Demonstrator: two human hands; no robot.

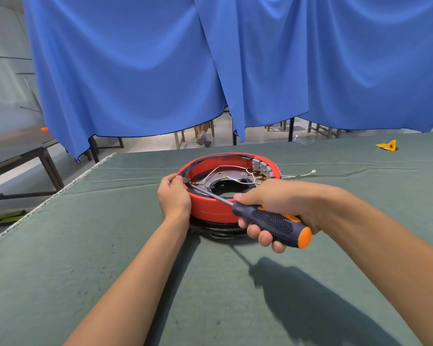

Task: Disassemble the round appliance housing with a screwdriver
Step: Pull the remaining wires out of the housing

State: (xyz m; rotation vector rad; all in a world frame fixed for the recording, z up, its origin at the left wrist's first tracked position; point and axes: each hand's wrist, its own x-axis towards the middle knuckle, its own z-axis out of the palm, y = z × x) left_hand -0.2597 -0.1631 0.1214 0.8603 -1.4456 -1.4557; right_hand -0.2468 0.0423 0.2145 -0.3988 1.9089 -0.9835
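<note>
Right grip: right hand point(273, 211) is wrapped round the handle of the screwdriver point(270, 221), fingers curled underneath, thumb laid along the top toward the shaft.
Left grip: left hand point(174, 196) clasps the near-left outer wall of the round housing point(210, 208), thumb and fingertips curled over the rim.
Screwdriver: dark blue ribbed handle with orange inlay and an orange end cap; the metal shaft runs up and left across the housing's opening, its tip at a small dark part just inside the left rim, beside the left thumb.
Round housing: red ring-shaped shell lying flat near the middle of the surface point(110, 245), open on top; a black strip follows the far rim.
Inside: grey metal plate with a large round hole, thin white wires point(225, 172) with brass terminals, and a block of grey squares at the far right.
Loose leads: two white wires trail out to the right, ending in a ring terminal point(313, 171).
Under the housing: black round part point(218, 232) showing at the near edge.
Writing: no brand or label can be read anywhere.
Surface: covered in grey-green cloth.
Far right: crumpled yellow piece point(387, 145) and a clear round dish point(304, 139).
Behind: blue curtain point(210, 71) hanging across the back.
</note>
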